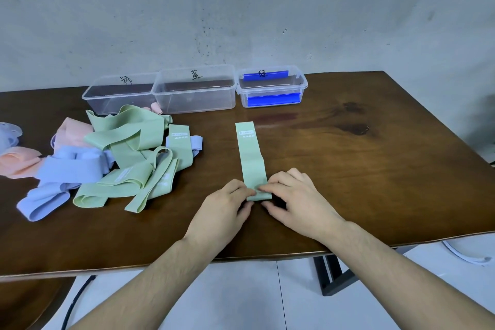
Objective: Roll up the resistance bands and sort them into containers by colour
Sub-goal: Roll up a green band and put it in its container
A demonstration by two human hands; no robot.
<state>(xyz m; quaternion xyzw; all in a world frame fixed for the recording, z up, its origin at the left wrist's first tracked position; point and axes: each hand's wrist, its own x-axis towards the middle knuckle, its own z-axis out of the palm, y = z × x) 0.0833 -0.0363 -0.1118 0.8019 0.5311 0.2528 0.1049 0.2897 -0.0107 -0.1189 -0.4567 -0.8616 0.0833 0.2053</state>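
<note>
1. Where the green resistance band [250, 154] lies flat and straight on the dark wooden worktop [375, 169], its near end is folded over under both hands, its printed far end pointing towards the containers.
2. The left hand [222, 211] pinches the folded near end from the left, its fingers [245, 190] curled onto the fabric and thumb below the fold.
3. The right hand [294, 195] pinches the same end from the right, fingers bent over the band's edge, thumb just under it.
4. To the left, well apart from this band, sits a loose pile of bands [115, 158]: green ones on top and in front, blue ones lower left, pink ones behind and at the far left.
5. Along the worktop's far edge stand three clear plastic containers, each with a handwritten mark: the left container [117, 94] and the middle container [194, 94] touch side by side; the right container [272, 88], just beside them, has blue clip handles.
6. A small pink roll [156, 108] lies on the worktop in front of the gap between the left and middle containers.
</note>
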